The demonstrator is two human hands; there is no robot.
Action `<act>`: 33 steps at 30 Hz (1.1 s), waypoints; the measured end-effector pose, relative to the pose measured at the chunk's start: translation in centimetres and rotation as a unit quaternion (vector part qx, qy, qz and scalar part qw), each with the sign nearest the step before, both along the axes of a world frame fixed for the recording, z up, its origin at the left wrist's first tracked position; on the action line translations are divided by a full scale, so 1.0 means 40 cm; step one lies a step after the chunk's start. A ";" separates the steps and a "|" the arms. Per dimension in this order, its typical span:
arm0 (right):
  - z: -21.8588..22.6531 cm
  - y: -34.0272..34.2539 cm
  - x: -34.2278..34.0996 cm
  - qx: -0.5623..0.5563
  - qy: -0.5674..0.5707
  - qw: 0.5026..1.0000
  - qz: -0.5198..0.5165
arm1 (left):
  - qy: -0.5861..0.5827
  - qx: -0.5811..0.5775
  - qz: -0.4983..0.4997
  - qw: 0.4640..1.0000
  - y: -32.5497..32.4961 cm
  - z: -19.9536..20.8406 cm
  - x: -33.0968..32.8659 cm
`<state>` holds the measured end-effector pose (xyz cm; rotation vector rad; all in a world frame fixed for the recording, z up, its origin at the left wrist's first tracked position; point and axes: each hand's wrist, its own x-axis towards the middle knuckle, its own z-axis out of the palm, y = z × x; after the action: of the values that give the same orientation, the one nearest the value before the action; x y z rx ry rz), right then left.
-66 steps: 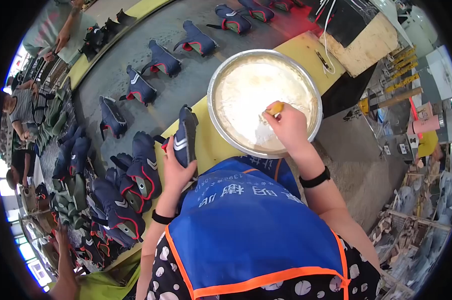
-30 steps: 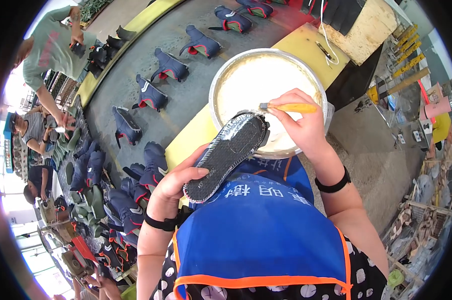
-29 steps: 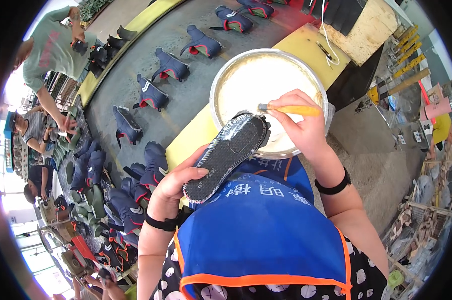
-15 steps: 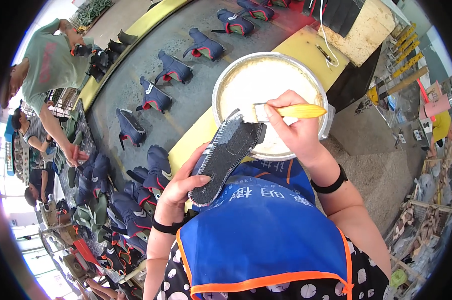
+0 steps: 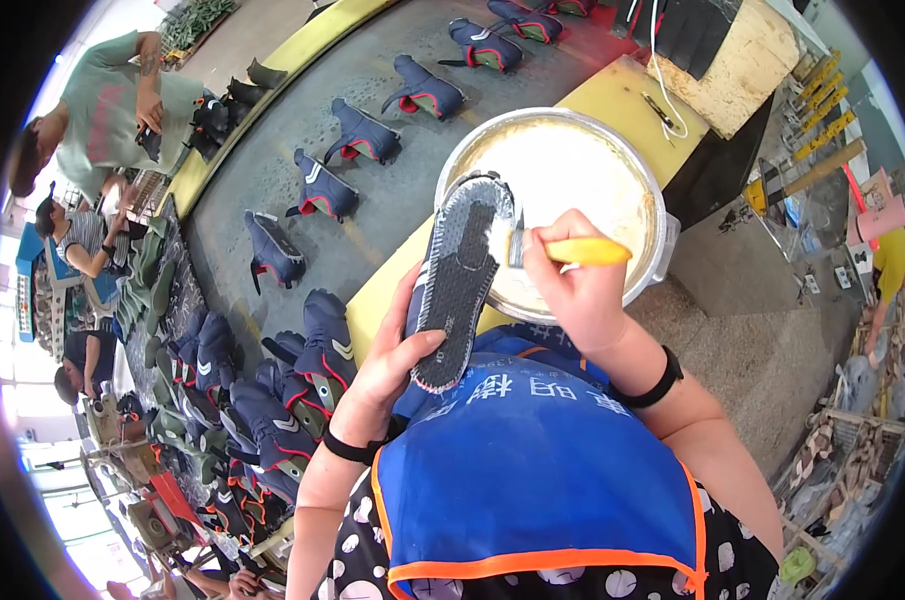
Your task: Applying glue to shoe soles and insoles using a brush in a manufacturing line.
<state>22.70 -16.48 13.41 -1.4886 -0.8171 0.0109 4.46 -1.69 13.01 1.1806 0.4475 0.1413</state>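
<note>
By the basin (image 5: pixel 656 215), a brush (image 5: pixel 594 251) touches a shoe sole (image 5: pixel 459 300).

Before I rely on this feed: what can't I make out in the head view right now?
All in the head view:
- Left hand: most fingers hidden behind the shoe.
- Shoe: upper mostly hidden behind its sole.
- Brush: bristle tips merge with white on the sole; exact contact unclear.
- Bowl: contents washed out by glare, depth unreadable; part hidden by shoe and right hand.
- Far shoe: cut off by top edge.
</note>
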 end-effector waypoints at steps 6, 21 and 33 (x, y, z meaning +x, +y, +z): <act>0.011 -0.019 -0.015 -0.038 -0.016 0.999 -0.002 | -0.025 0.057 0.003 0.998 0.002 -0.010 0.002; 0.045 0.015 0.187 -0.014 -0.227 0.970 0.091 | 0.027 -0.006 -0.102 0.994 0.026 0.022 -0.038; 0.066 -0.011 0.135 -0.058 -0.092 0.994 0.003 | 0.012 -0.065 -0.056 0.996 0.031 0.022 -0.065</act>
<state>28.10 -16.94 16.04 -1.6139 -0.9837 -0.0759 1.86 -0.45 13.91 1.0776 0.4052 0.0010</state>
